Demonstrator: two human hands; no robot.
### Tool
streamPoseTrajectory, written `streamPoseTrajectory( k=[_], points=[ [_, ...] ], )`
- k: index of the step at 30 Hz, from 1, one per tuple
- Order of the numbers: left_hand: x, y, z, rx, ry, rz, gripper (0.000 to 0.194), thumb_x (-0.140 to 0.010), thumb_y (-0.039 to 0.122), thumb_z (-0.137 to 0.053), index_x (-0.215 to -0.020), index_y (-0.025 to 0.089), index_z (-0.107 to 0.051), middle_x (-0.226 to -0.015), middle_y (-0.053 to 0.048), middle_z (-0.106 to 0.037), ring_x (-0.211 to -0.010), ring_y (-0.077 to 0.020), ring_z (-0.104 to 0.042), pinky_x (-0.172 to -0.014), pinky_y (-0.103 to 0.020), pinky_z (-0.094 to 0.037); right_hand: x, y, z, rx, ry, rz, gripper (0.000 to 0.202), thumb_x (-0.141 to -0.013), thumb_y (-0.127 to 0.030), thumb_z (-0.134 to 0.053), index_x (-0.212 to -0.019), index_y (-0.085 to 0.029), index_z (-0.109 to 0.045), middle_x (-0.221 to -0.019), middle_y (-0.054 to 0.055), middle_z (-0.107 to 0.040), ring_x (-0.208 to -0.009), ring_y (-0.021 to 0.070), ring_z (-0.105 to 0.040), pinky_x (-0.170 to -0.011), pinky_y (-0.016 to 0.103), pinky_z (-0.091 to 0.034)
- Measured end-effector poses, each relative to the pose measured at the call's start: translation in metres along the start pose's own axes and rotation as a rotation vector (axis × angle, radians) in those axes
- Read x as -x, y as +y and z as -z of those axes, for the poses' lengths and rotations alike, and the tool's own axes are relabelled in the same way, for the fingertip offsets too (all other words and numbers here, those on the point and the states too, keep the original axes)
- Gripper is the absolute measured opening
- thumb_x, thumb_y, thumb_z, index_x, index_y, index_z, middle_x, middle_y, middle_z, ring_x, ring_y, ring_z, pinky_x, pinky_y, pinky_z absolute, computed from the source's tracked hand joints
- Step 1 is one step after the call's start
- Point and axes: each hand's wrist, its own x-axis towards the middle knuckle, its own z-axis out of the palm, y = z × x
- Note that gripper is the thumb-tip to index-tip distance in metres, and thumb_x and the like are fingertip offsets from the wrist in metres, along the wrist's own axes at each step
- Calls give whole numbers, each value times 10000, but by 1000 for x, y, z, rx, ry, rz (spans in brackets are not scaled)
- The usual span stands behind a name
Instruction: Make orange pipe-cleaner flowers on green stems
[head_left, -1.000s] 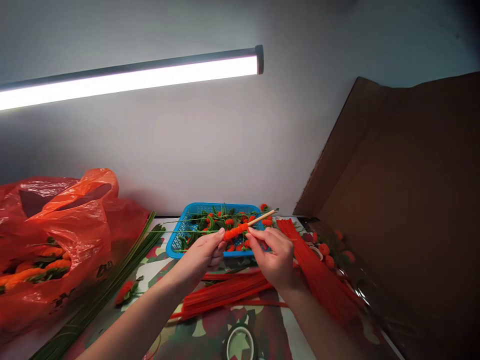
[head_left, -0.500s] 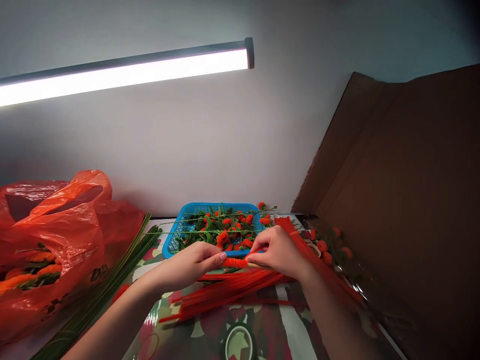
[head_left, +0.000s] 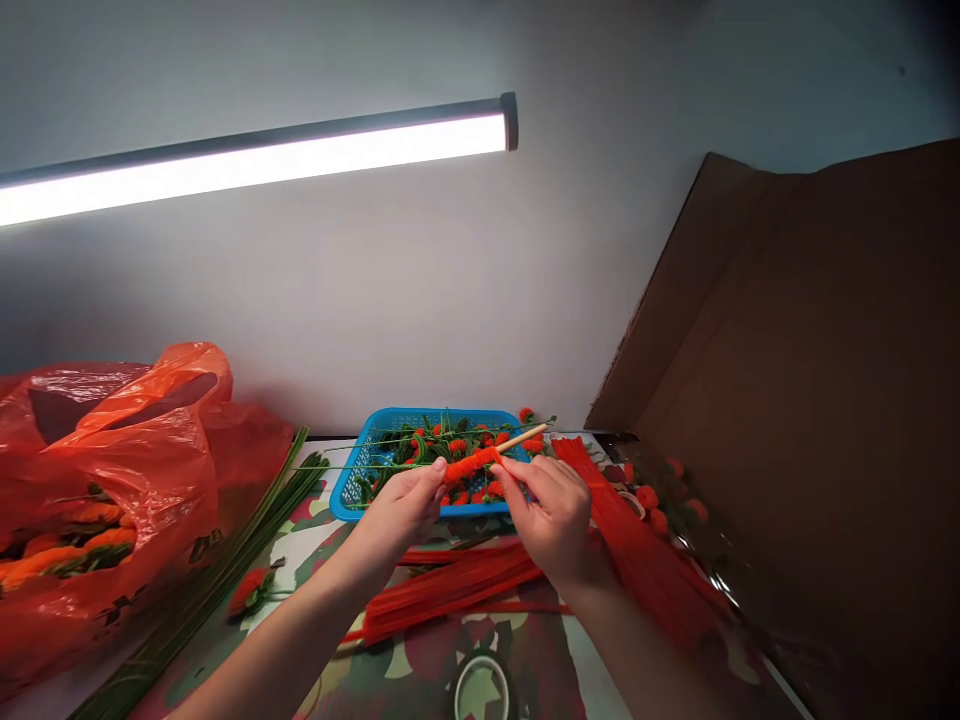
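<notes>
My left hand [head_left: 409,500] is closed around one end of a thin wooden stick [head_left: 525,437], which slants up to the right. Orange pipe cleaner [head_left: 471,465] is coiled tightly along the stick's lower half. Thumb and fingers of my right hand [head_left: 551,505] pinch the pipe cleaner where the coil ends, and the bare stick tip sticks out beyond. Right behind the hands stands a blue plastic basket [head_left: 346,490] with green-stemmed orange flowers [head_left: 457,446] in it. Loose orange pipe cleaners [head_left: 457,590] lie in a bundle below the hands.
On the left are an orange plastic bag [head_left: 172,480] with flowers inside and a bundle of green stems [head_left: 195,590]. A roll of tape [head_left: 484,690] lies in front. More orange pipe cleaners [head_left: 637,540] and a large cardboard sheet [head_left: 810,400] are at the right.
Both hands have risen slightly, and the stick has tilted from nearly level to slanting up at the right. More of its bare end now shows past my right hand.
</notes>
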Motion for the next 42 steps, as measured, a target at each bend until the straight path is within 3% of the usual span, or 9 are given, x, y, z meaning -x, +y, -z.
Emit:
streamPoseTrajectory(
  k=[3,7,10,13,22,28,32,37,42],
  points=[
    [0,-4,0,238,-152,-11,469,-813,551,-533,-587,206,-310,-491,110,-131,-430,-59,-68,-416,-216,-83,-4,0,4,-370,-97,-236,215,-859,-287,-586,-717,-161,-690,-563,-1,-543,-516,103,-453,-503,234,-335],
    [1,-7,7,221,-364,-64,492,-862,543,-483,-566,198,-295,-494,96,-162,-439,-65,-111,-426,-225,-109,-17,16,13,-806,-506,-467,318,-777,-431,-632,-621,-158,-682,-541,-3,-538,-510,100,-436,-466,223,-310],
    [4,-1,15,12,-491,-58,498,-870,542,-466,-560,195,-290,-505,85,-189,-463,-73,-114,-439,-237,-112,-24,30,20,-841,-867,-526,292,-676,-401,-709,-551,-140,-669,-502,-13,-522,-475,82,-402,-448,215,-285],
    [8,11,19,-275,-501,-45,480,-873,559,-434,-587,199,-298,-548,71,-200,-499,-89,-123,-456,-251,-116,-26,37,25,-633,-984,-559,225,-624,-330,-741,-542,-132,-675,-476,-26,-504,-461,71,-393,-437,205,-274],
    [7,15,20,-868,-105,-50,426,-876,539,-358,-617,204,-312,-606,35,-250,-553,-125,-207,-500,-266,-159,-12,27,6,48,-594,-415,188,-647,-360,-774,-567,-203,-708,-542,-12,-638,-529,116,-517,-485,233,-280],
    [3,14,19,-849,41,-116,434,-842,548,-388,-584,202,-349,-574,33,-308,-548,-133,-276,-515,-253,-192,-8,17,-1,129,-344,-262,120,-772,-301,-711,-676,-230,-721,-654,-18,-690,-611,125,-593,-570,245,-327],
    [-1,8,12,-556,145,-178,479,-812,613,-397,-574,211,-290,-543,55,-257,-513,-109,-224,-491,-238,-170,-1,9,-5,164,-134,-44,147,-866,-225,-607,-818,-212,-745,-631,17,-677,-617,130,-603,-609,265,-344],
    [-1,1,0,22,-22,20,499,-751,647,-495,-590,226,-279,-478,112,-145,-431,-67,-79,-422,-219,-79,2,5,-2,-74,-31,7,175,-862,-242,-590,-876,-184,-755,-550,26,-622,-523,128,-517,-553,273,-351],
    [0,-1,3,150,-203,-8,492,-793,604,-512,-582,214,-297,-469,115,-149,-421,-57,-76,-414,-215,-65,-9,20,3,-602,-257,-440,241,-762,-410,-663,-722,-189,-751,-592,23,-632,-540,133,-517,-498,251,-378]
  ],
)
